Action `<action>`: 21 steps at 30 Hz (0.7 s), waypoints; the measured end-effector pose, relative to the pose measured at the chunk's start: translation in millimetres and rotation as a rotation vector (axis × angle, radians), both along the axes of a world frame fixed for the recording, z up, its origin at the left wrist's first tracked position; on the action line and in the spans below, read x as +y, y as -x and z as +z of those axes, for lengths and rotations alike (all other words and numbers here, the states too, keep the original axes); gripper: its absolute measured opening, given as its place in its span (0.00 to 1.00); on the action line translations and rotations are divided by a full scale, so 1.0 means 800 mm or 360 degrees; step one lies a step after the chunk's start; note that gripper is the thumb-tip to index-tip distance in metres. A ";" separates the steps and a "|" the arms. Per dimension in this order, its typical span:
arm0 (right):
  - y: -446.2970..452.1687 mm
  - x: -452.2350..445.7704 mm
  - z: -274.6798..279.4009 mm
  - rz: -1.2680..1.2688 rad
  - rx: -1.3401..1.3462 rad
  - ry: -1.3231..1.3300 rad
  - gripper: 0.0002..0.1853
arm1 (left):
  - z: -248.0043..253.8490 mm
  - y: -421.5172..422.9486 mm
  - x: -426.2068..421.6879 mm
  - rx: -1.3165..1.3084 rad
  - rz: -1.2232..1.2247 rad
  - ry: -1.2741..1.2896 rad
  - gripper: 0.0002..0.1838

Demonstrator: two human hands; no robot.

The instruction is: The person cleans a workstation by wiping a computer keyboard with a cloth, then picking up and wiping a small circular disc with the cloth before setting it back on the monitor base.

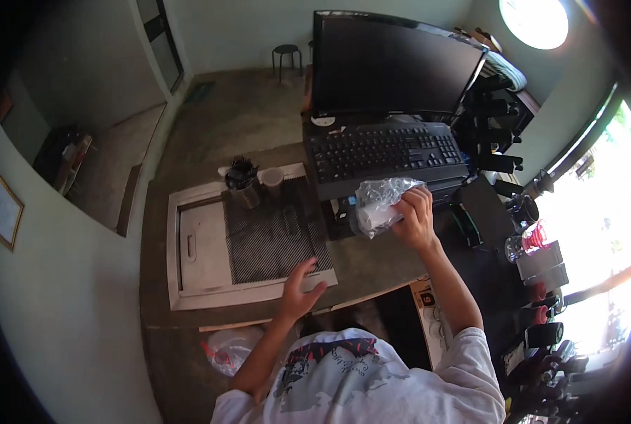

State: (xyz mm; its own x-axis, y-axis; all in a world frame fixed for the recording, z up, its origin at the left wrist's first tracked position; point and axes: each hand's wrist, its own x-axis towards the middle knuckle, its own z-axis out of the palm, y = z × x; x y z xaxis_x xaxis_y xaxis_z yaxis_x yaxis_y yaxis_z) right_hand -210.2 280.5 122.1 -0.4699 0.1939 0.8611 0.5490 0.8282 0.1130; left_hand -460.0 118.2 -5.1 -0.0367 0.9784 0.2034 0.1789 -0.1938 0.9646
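Observation:
My right hand [417, 219] grips a crinkled see-through plastic bag [376, 203] just in front of the black keyboard [393, 152]. Something white is inside the bag; its exact kind is hard to make out. Over the near edge of a metal-framed counter inset, my left hand [302, 293] is open with thumb and fingers apart, holding nothing. A black ribbed mat [266, 240] covers much of that inset [206, 247]. At its far side stand a metal holder with black utensils [243, 185] and a pale cup [272, 180].
Behind the keyboard stands a large dark monitor [393, 67]. Mugs and a red dripper [536, 237] line the window side at right. Below the counter's front edge, at my left, is another plastic bag [228, 350]. A stool [287, 53] stands far back.

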 end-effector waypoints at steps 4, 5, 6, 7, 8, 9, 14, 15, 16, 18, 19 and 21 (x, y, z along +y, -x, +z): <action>0.037 -0.030 -0.031 0.0179 -0.0100 0.0129 0.29 | 0.056 -0.029 0.024 -0.0886 -0.0245 0.0111 0.38; 0.047 -0.039 -0.041 0.0219 -0.0178 0.0177 0.28 | 0.059 -0.030 0.024 -0.1263 -0.0347 0.0146 0.38; 0.057 -0.047 -0.050 0.0257 -0.0255 0.0214 0.27 | 0.055 -0.028 0.021 -0.1264 -0.0295 0.0148 0.38; 0.066 -0.054 -0.058 0.0291 -0.0331 0.0247 0.25 | 0.049 -0.025 0.020 -0.1269 -0.0228 0.0142 0.37; 0.075 -0.061 -0.068 0.0325 -0.0329 0.0257 0.25 | 0.041 -0.022 0.020 -0.1273 -0.0169 0.0135 0.36; 0.082 -0.069 -0.082 0.0331 -0.0406 0.0310 0.25 | 0.032 -0.018 0.018 -0.1279 -0.0115 0.0131 0.35; 0.112 -0.085 -0.144 0.0323 -0.0751 0.0526 0.25 | -0.023 0.017 0.002 -0.0970 0.0107 0.0446 0.23; 0.116 -0.088 -0.153 0.0315 -0.0843 0.0577 0.26 | -0.030 0.025 0.002 -0.0985 0.0148 0.0501 0.21; 0.120 -0.090 -0.157 0.0324 -0.0846 0.0590 0.26 | -0.033 0.034 0.003 -0.0999 0.0189 0.0553 0.18; 0.131 -0.089 -0.162 0.0435 -0.0591 0.0802 0.27 | -0.038 0.052 0.006 -0.1012 0.0241 0.0609 0.16; 0.135 -0.087 -0.166 0.0486 -0.0460 0.0904 0.27 | -0.038 0.062 0.008 -0.1030 0.0282 0.0647 0.16; 0.139 -0.082 -0.183 0.0406 -0.0281 0.1026 0.28 | -0.040 0.079 0.012 -0.1068 0.0359 0.0720 0.16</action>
State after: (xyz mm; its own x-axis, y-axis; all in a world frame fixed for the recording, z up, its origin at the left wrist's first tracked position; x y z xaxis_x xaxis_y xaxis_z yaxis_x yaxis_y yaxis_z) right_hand -321.4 214.5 -24.2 -0.6903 0.5041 0.5190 0.3482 0.8602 -0.3725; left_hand -523.2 127.8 -36.8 -0.2145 0.9150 -0.3417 -0.4724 0.2090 0.8563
